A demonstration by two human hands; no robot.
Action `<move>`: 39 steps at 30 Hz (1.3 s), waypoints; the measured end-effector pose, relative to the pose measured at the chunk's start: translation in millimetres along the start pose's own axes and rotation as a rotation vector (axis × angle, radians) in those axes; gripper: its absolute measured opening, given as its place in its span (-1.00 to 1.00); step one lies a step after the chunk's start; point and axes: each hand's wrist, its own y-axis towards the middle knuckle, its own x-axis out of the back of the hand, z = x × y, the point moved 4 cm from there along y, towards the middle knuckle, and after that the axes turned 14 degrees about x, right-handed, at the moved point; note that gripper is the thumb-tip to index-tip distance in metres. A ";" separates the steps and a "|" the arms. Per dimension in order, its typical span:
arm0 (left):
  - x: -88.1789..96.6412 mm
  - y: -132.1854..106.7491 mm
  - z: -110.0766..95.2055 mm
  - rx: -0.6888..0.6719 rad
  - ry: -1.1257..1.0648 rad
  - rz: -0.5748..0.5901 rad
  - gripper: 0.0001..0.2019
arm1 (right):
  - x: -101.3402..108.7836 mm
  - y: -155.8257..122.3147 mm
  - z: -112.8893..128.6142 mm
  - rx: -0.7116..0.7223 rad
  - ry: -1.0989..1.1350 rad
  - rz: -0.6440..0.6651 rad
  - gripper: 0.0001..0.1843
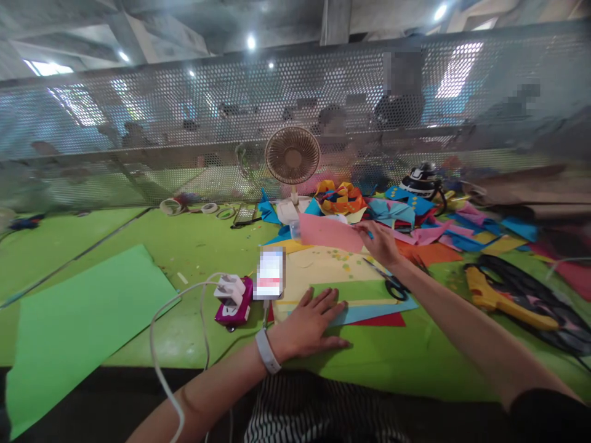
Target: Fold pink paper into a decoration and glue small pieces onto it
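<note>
My left hand [310, 324] lies flat with fingers spread on a stack of coloured paper sheets [351, 289] near the table's front edge. A white band is on that wrist. My right hand [381, 241] reaches forward and pinches the right edge of a pink paper sheet [329, 232], lifting it a little above the pile. Black-handled scissors [390, 283] lie on the sheets just under my right forearm. A phone [269, 272] lies to the left of the stack.
A large green sheet [78, 320] overhangs the front left edge of the green table [184, 246]. A white charger on a magenta box [234, 298] trails a cable. A small fan [292, 157], tape rolls [210, 208], paper scraps [406, 215] and a yellow glue gun [501, 299] lie around.
</note>
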 end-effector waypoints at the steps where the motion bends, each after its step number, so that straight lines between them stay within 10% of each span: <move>1: -0.7 0.1 0.4 -0.004 0.005 -0.004 -0.28 | 2.0 0.5 0.3 -0.006 0.002 -0.014 -0.79; 7: 3.1 2.1 1.4 -0.029 0.086 -0.067 -0.30 | 19.0 8.2 4.1 -0.110 0.061 -0.180 -0.79; 11: 28.1 -0.1 1.0 0.003 0.225 -0.312 -0.34 | 29.7 7.3 4.2 -0.364 0.291 -0.263 -0.75; 15: 46.2 -7.9 2.6 0.040 0.342 -0.530 -0.44 | 17.7 -17.0 14.1 -0.711 0.702 0.031 -0.62; 20: 29.2 -16.4 2.6 -0.105 0.373 -0.531 -0.66 | 0.6 -58.9 27.2 -0.891 0.895 0.270 -0.57; 23: 18.6 -21.9 -2.5 -0.153 0.357 -0.539 -0.72 | -3.3 -65.3 29.2 -0.771 0.763 0.396 -0.59; 28: 13.7 -24.6 -10.8 -0.075 0.323 -0.379 -0.77 | 27.9 -47.7 62.0 -0.175 0.294 0.417 -0.52; 31: 14.5 -23.1 -8.9 -0.023 0.207 -0.281 -0.80 | 38.2 -59.3 97.2 0.041 0.452 0.737 -0.36; 39: 24.0 -16.8 7.1 0.149 -0.226 -0.189 -0.77 | 35.2 -83.9 99.0 -0.085 0.540 0.687 -0.73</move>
